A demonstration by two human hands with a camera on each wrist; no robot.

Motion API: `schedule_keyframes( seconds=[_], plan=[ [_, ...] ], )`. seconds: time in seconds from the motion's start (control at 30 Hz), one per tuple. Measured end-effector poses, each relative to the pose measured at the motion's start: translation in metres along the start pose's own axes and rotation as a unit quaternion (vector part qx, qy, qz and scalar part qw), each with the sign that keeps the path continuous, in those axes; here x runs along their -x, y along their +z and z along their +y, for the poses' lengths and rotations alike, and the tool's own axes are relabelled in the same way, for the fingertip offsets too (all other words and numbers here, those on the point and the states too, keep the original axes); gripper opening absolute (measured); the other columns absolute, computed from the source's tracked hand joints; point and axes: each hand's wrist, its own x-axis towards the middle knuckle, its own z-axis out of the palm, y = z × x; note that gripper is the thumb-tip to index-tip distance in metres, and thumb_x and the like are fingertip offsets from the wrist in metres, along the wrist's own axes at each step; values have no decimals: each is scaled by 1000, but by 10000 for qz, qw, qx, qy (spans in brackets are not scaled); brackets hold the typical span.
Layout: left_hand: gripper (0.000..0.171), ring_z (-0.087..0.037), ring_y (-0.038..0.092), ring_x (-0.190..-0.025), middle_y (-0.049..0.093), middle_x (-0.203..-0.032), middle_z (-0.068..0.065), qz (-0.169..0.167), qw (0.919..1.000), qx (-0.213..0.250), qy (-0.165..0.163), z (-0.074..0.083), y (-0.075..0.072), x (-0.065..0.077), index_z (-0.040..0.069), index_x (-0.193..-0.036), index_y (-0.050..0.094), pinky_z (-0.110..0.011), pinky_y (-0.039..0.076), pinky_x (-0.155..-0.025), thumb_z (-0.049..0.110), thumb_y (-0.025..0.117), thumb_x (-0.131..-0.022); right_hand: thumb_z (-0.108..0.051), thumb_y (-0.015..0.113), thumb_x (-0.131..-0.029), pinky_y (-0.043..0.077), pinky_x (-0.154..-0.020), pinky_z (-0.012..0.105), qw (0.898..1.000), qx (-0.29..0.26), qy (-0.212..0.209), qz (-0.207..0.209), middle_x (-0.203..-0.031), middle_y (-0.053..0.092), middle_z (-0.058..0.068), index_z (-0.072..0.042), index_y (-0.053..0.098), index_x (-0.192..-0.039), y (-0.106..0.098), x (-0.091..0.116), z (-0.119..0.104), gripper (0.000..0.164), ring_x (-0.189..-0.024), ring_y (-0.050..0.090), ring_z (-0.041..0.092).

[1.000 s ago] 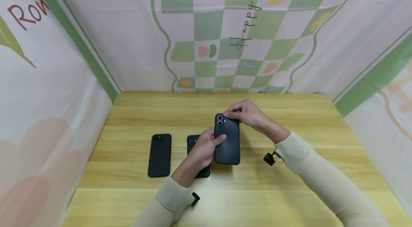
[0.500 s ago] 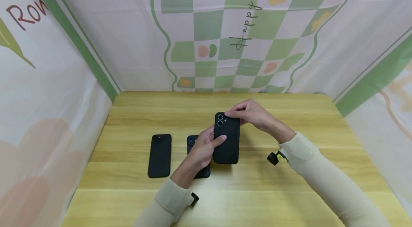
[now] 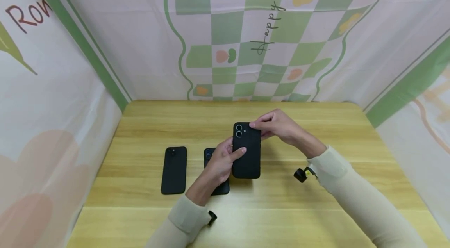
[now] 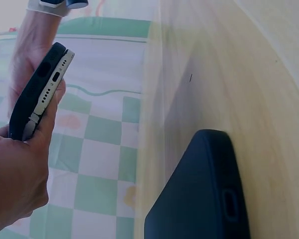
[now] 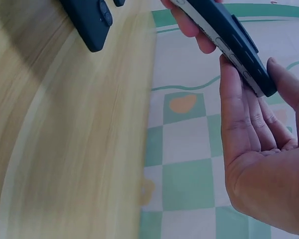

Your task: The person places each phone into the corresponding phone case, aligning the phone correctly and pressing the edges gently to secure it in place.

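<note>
In the head view, my left hand [image 3: 222, 161] grips a phone in a black case [image 3: 247, 158] above the table, its thumb lying across the back. Two ringed camera lenses face up. My right hand [image 3: 277, 126] pinches the top right corner of the same case, thumb on the back and fingers underneath. The left wrist view shows the phone's silver edge [image 4: 52, 82], with a port and small holes, lying along the black case [image 4: 32, 92]; a gap shows between them at the ends. In the right wrist view the silver side [image 5: 229, 55] with buttons stands out from the case.
A black phone [image 3: 174, 170] lies on the wooden table [image 3: 140, 131] at the left. Another dark phone [image 3: 221, 189] lies partly hidden under my left hand. Behind the table hangs a cloth [image 3: 147, 45] with green checks.
My right hand has slid slightly right along the top edge of the case, its sleeve following. The held phone has shifted slightly left and up. The phones on the table stay put.
</note>
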Motion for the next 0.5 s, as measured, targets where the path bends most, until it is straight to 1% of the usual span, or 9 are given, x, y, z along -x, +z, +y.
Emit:
schedule_keyframes(
  seconds=[0.1,0.3,0.5],
  plan=[
    [42,-30,68,-126,69,-137,-19,-23,10000,34,-3,0,0,0,6,-150,54,-43,60,-99,3,57,-109,-11,73,-101,66,-73,38,10000,-44,44,20,-95,80,10,13,76,-110,0,0,1,27,-79,77,21],
    [42,-30,67,-127,69,-137,-19,-52,10000,32,-19,0,0,0,7,-150,54,-44,59,-100,4,57,-109,-11,72,-101,66,-73,38,9999,-79,47,64,-90,80,8,14,75,-110,0,2,1,26,-78,77,20],
    [42,-31,68,-126,69,-136,-20,-86,10000,45,-21,0,0,0,6,-151,54,-44,60,-99,3,57,-109,-10,72,-102,66,-71,35,9998,-177,56,110,-86,80,6,9,78,-105,2,2,4,21,-75,76,18]
  ],
)
